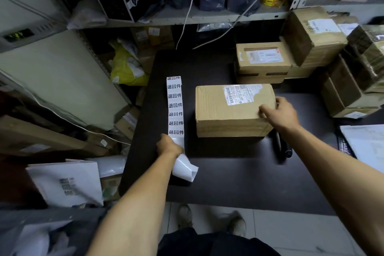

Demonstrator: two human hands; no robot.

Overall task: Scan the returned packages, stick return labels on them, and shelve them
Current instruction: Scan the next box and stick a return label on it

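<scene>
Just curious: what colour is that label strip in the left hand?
White with black characters, on the label strip; head view.

Shipping label (pixel 241 94) print too small to read; dark object (pixel 282 146) behind box (pixel 230 110) mostly hidden.

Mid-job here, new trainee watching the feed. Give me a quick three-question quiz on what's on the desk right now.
1. True or false: the left hand holds the label strip at its near end.
2. Multiple choice: the right hand rests on
A. the stacked boxes at the back
B. the box in the middle of the desk
C. the label strip
3. Fill in: the shipping label on the middle box sits on its ___ face.

Key: 1 true; 2 B; 3 top.
</scene>
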